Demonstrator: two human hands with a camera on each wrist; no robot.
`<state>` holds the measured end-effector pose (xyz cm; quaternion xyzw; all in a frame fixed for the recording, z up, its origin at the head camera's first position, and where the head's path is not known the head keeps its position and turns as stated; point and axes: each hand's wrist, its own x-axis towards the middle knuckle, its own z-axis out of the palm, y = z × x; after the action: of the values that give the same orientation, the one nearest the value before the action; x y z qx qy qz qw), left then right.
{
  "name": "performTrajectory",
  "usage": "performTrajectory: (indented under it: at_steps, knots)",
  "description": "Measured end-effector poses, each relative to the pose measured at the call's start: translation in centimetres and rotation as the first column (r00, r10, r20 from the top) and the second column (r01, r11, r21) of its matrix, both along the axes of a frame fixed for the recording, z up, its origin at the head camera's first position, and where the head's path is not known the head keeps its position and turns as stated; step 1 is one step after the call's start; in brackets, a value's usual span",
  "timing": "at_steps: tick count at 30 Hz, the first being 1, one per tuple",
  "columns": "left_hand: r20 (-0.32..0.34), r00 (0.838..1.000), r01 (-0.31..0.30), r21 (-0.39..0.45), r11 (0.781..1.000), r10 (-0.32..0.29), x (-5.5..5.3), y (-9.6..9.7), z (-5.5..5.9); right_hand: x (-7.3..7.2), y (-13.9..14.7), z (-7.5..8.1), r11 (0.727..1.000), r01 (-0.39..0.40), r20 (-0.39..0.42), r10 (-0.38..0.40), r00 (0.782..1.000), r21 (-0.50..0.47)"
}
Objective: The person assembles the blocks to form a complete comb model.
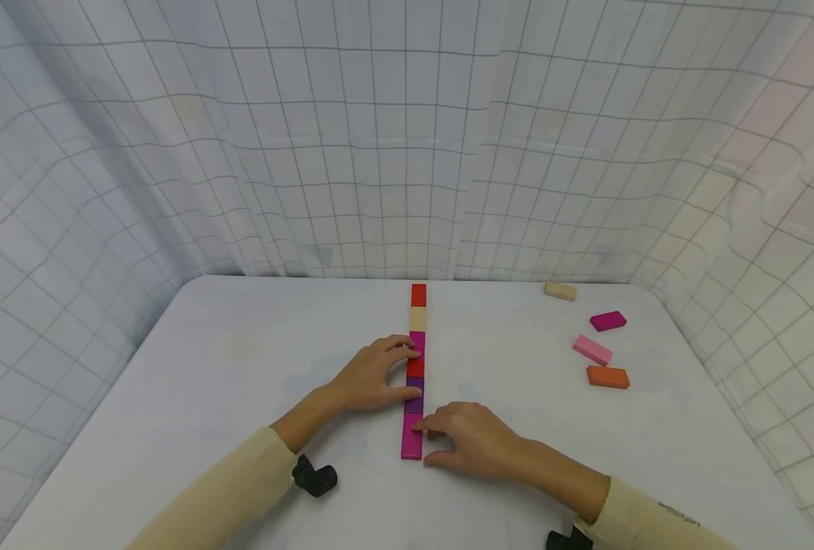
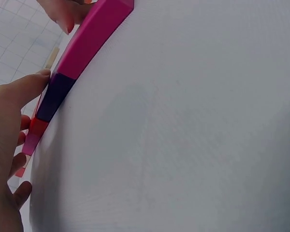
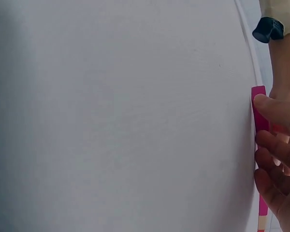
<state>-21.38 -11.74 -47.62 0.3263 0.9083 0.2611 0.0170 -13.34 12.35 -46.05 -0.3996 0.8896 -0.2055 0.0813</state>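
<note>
A straight row of coloured rectangular blocks runs away from me down the middle of the table. From the far end come a red block [image 1: 418, 295], a cream block [image 1: 417, 318], a magenta block [image 1: 418, 339], another red block [image 1: 416, 369], a purple block [image 1: 414, 402] and the nearest magenta block [image 1: 411, 447]. My left hand [image 1: 372, 376] reaches in from the left, its thumb at the purple block and fingertips on the blocks beyond. From the right, my right hand [image 1: 475, 441] touches the nearest magenta block with its fingertips; its thumb lies by that block's right edge.
Loose blocks lie at the table's right: a cream block [image 1: 560, 291], a magenta block [image 1: 608, 321], a pink block [image 1: 592, 350] and an orange block [image 1: 608, 377]. Gridded white curtains [image 1: 379, 153] enclose the white table [image 1: 255, 344] at the back and sides.
</note>
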Motion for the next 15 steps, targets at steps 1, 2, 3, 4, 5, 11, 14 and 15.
performTrajectory:
  at_steps: [1, 2, 3, 4, 5, 11, 14, 15]
  knots:
    - [0.002, 1.000, 0.003, 0.000, 1.000, -0.003, 0.0, 0.0, 0.0, 0.0, 0.2, 0.1, 1.000, -0.001, 0.013, 0.001, 1.000, 0.004]
    - [0.006, 1.000, 0.005, 0.001, 1.000, -0.005, 0.0, 0.0, 0.1, 0.0, 0.5, 0.2, 1.000, -0.002, 0.024, 0.002, 1.000, 0.006]
    - [0.006, 1.000, 0.005, -0.001, 1.000, -0.005, 0.0, 0.0, 0.2, -0.1, 0.8, 0.3, 1.000, -0.003, 0.035, 0.002, 0.999, 0.007]
    - [0.008, 1.000, 0.004, -0.004, 1.000, -0.004, -0.1, 0.1, 0.2, -0.1, 1.1, 0.3, 1.000, -0.005, 0.042, 0.004, 0.999, 0.008]
    - [0.010, 1.000, 0.003, -0.010, 1.000, -0.003, -0.1, 0.1, 0.3, -0.1, 1.5, 0.4, 1.000, -0.004, 0.046, 0.004, 0.999, 0.007]
    - [0.057, 0.998, 0.000, -0.051, 0.999, 0.003, -0.5, 0.1, 0.7, -0.6, 3.9, 0.7, 0.999, 0.042, 0.067, -0.042, 0.997, -0.004]
    - [0.082, 0.997, 0.009, -0.041, 0.999, -0.005, -1.1, 0.0, 1.3, -1.1, 5.5, 1.0, 0.997, 0.066, 0.072, -0.063, 0.995, -0.033]
    - [0.089, 0.996, 0.008, -0.035, 0.999, -0.005, -1.4, 0.0, 1.5, -1.3, 6.1, 1.2, 0.996, 0.070, 0.073, -0.067, 0.995, -0.046]
